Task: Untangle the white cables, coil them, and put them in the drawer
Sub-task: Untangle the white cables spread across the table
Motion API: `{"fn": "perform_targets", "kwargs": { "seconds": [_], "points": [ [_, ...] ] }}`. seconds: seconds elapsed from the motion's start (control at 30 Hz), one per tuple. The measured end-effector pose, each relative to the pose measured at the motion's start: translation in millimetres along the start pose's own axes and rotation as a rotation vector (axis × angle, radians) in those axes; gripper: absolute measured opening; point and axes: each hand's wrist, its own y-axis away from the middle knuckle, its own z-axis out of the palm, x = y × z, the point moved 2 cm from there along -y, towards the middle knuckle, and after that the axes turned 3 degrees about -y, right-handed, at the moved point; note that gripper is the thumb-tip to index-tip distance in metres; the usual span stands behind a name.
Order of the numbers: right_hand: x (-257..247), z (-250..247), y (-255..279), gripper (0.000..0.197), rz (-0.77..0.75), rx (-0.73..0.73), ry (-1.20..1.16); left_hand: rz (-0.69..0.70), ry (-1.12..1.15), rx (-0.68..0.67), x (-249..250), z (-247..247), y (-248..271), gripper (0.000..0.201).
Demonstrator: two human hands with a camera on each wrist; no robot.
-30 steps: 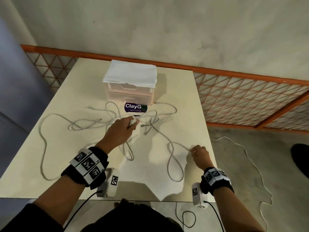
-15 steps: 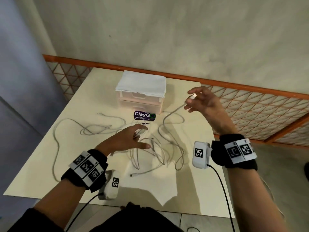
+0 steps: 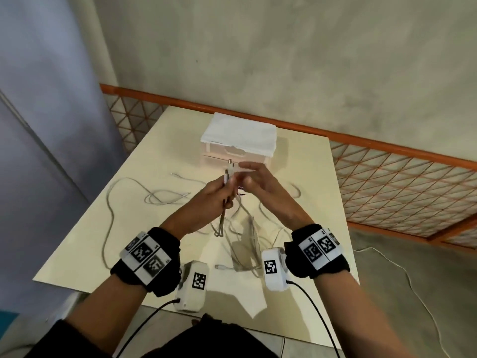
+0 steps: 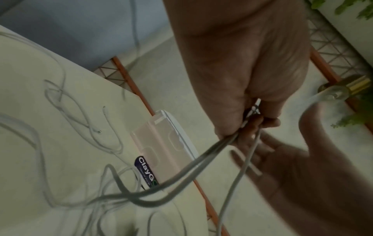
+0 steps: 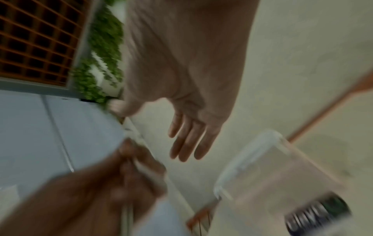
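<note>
Several white cables [image 3: 154, 197] lie tangled across the cream table [image 3: 309, 177]. My left hand [image 3: 219, 187] is raised over the table's middle and grips cable ends, with strands [image 3: 222, 223] hanging down from it to the heap. The left wrist view shows the same left hand [image 4: 248, 111] closed round the strands [image 4: 191, 169]. My right hand [image 3: 255, 177] hovers just right of it with straight fingers and holds nothing; the right wrist view also shows the right hand [image 5: 187, 140] flat. The pale drawer unit [image 3: 237, 156] stands closed behind both hands.
A white cloth [image 3: 240, 133] covers the drawer unit. A dark ClayGo label [image 4: 146, 172] lies in front of it. A loose plug end [image 3: 219, 266] rests near the table's front edge. Another white cable [image 3: 402, 275] trails on the floor at right, below the orange lattice railing [image 3: 400, 177].
My left hand rose from the table with cable ends in its grip. My right hand, which pinched a cable end high on the right, came in beside the left hand and now holds nothing.
</note>
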Motion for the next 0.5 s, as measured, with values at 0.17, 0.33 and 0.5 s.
{"fn": "perform_targets", "kwargs": {
  "seconds": [0.17,0.33,0.5],
  "points": [
    [45.1,49.4,-0.5,0.014,0.125,-0.301,0.090,0.078,0.185,0.059,27.4,-11.5,1.3,0.034],
    [83.6,38.8,6.3,0.025,0.202,-0.193,0.233,0.185,0.344,0.228,33.6,-43.8,6.0,0.038],
    [106.3,-9.0,5.0,0.021,0.135,-0.142,0.739,0.294,0.364,0.413,38.1,-80.5,15.9,0.040]
  ]
}}
